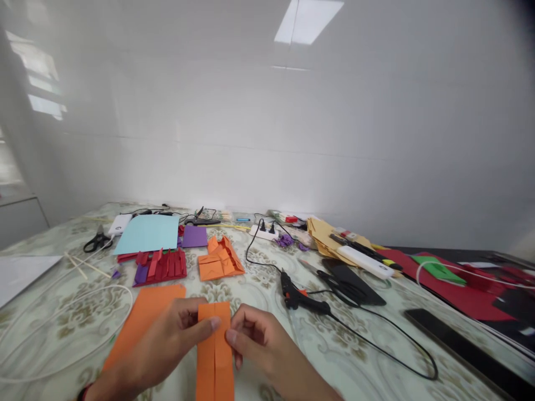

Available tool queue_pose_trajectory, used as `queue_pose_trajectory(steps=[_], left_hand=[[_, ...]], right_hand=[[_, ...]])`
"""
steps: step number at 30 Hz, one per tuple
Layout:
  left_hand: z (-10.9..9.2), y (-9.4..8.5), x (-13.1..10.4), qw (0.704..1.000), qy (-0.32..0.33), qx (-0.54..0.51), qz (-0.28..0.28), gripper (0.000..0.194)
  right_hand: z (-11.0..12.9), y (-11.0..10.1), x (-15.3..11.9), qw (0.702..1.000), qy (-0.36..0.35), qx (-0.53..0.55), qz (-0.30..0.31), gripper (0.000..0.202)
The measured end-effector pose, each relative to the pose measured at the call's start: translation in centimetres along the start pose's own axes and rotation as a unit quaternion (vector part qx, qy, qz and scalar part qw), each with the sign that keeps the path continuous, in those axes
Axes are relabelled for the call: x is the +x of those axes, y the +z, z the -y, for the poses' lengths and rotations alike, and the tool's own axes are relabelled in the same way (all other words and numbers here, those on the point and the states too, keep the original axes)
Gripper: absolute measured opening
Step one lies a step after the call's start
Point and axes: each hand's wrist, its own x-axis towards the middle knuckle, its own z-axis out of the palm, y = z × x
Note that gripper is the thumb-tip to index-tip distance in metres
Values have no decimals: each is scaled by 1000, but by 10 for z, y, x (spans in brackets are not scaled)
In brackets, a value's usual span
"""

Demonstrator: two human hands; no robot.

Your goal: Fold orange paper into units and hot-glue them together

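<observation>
Upright in front of me is a folded orange paper strip (215,356), its two edges meeting along a seam down the middle. My left hand (179,337) grips it near the top left, thumb across the front and fingers behind. On the right edge, my right hand (259,345) pinches the same strip between thumb and curled fingers. Partly covered by my left forearm lies a flat orange paper sheet (146,312). Beyond my hands sit folded orange paper pieces (220,262) and a row of folded red paper pieces (167,266).
To the right lie a black glue gun (303,298) with its cable, black-handled scissors (340,287) and a dark phone-like slab (468,351). A power strip (264,231) stands near the wall. Light blue paper (147,234), smaller scissors (98,239) and a looping white cable (129,312) occupy the left.
</observation>
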Motion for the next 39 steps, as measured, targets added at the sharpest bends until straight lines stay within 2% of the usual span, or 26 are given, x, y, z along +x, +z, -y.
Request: queue_pose_trajectory(steps=[4, 9, 13, 15, 20, 24, 27, 34, 37, 39], left_hand=[[-1, 5, 1, 998, -14, -59, 12, 41], [-9, 7, 1, 996, 0, -50, 79, 38], [-2, 6, 2, 998, -23, -46, 24, 36], [3, 6, 2, 998, -32, -48, 15, 36], [7, 9, 0, 998, -24, -40, 50, 41], [3, 10, -1, 997, -24, -35, 72, 45], [4, 10, -1, 994, -30, -44, 98, 50], [6, 7, -4, 991, -68, -35, 113, 49], [2, 5, -5, 991, -68, -12, 118, 51], [1, 3, -6, 990, -66, 6, 123, 53]], right_hand=[[1, 0, -1, 1000, -2, -22, -17, 43], [2, -2, 1, 998, -7, -28, -51, 43], [-1, -3, 2, 999, 28, -22, -20, 44], [-3, -2, 2, 999, 43, -20, -2, 44], [-5, -1, 1, 1000, 30, -1, -2, 48], [-6, -3, 1, 998, 54, -14, 21, 47], [-5, -2, 1, 998, 55, -10, 31, 45], [-5, -2, 0, 998, 40, -7, 52, 41], [-5, -10, 2, 998, 42, -12, 39, 41], [-2, -20, 5, 1000, 26, -6, 5, 41]])
